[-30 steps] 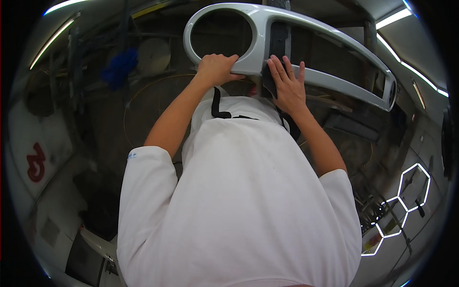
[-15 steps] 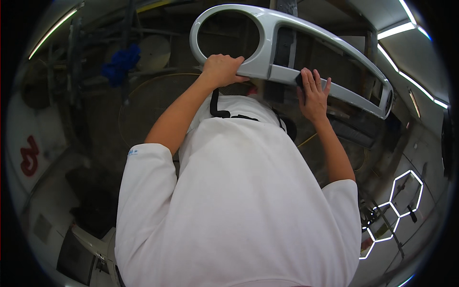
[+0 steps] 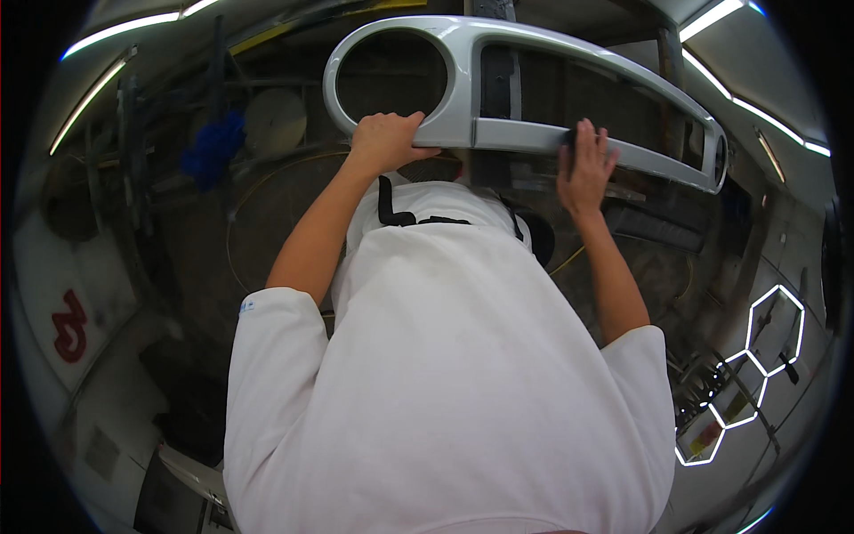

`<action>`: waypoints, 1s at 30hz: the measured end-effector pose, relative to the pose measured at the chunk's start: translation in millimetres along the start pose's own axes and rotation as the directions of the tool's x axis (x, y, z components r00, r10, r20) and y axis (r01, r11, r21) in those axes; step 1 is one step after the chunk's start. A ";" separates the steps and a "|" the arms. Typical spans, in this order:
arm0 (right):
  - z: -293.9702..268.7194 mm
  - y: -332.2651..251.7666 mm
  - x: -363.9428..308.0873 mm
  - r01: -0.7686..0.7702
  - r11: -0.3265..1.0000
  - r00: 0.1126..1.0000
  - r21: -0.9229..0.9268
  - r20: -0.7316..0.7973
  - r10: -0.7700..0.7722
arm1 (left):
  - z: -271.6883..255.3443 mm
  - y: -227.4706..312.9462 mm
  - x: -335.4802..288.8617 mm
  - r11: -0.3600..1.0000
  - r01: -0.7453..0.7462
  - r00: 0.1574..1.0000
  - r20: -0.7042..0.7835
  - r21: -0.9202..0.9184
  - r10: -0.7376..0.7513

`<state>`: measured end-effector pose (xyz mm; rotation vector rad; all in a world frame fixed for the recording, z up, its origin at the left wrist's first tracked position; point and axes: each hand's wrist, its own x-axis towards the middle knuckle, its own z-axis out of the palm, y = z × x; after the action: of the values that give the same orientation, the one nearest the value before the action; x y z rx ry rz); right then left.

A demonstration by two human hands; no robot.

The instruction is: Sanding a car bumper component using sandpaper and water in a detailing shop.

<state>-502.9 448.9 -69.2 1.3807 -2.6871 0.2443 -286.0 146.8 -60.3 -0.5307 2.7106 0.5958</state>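
A glossy light-grey panel frame (image 3: 459, 84), perhaps a car trim part, spans the top of the view. It has a round opening on its left and a long tapering one on its right. My left hand (image 3: 384, 142) is closed around its lower edge, below the round opening, thumb on top. On the lower rail lies my right hand (image 3: 585, 169), fingers extended and close together, slightly blurred. Beneath those fingers a small black pad (image 3: 567, 139) shows in part, pressed against the rail; its exact kind is hidden.
Dark stands and metal frames fill the background, with a bunched blue cloth (image 3: 213, 149) and a pale round disc (image 3: 276, 121) to the left. A thin yellowish hose (image 3: 233, 233) curves over the floor. Hexagonal lights (image 3: 776, 331) glow at right, and a long dark object (image 3: 654, 228) lies beyond my right forearm.
My right hand has slid rightward along the lower rail with the black pad. The left hand keeps its hold in the same spot. The whole view has shifted and turned a little.
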 end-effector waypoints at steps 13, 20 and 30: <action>-14.7 55.5 -3.0 -0.093 0.974 0.995 -0.204 -0.044 0.086 | -0.3 2.0 -1.0 0.999 0.010 1.000 0.007 0.035 -0.011; 2.1 -100.1 33.2 0.366 0.930 0.905 0.027 0.220 -0.363 | -2.3 -0.2 0.7 1.000 0.019 1.000 0.013 0.005 -0.019; -12.2 -94.3 41.4 0.433 0.885 0.857 0.169 0.227 -0.463 | 5.4 -4.3 -2.7 1.000 -0.022 0.999 -0.028 -0.006 0.022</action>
<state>-449.9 364.3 -41.4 2.1625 -2.4615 0.1784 -280.7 146.4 -65.3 -0.5149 2.7454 0.6075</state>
